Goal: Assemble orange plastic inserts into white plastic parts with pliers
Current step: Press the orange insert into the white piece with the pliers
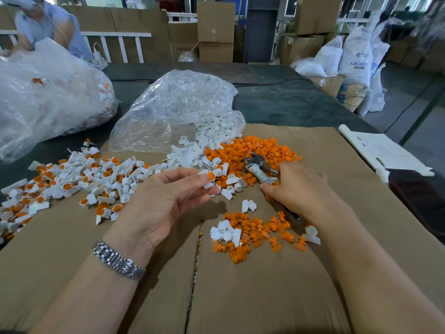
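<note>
My left hand (168,198) pinches a white part with an orange insert (210,178) between thumb and fingertips, above the cardboard. My right hand (298,186) rests palm down over the handles of the pliers (258,168), whose metal jaws point away over the orange pile (250,150). Whether the fingers close around the handles is hidden. Loose white parts (192,153) spill from a clear bag (178,107). A small mix of orange inserts and white parts (255,233) lies near me.
Finished white-and-orange pieces (79,182) spread across the left of the cardboard sheet (240,297). A large clear bag (43,97) sits far left, a person behind it. A paper sheet (385,150) lies at the right edge. Boxes and sacks stand behind the table.
</note>
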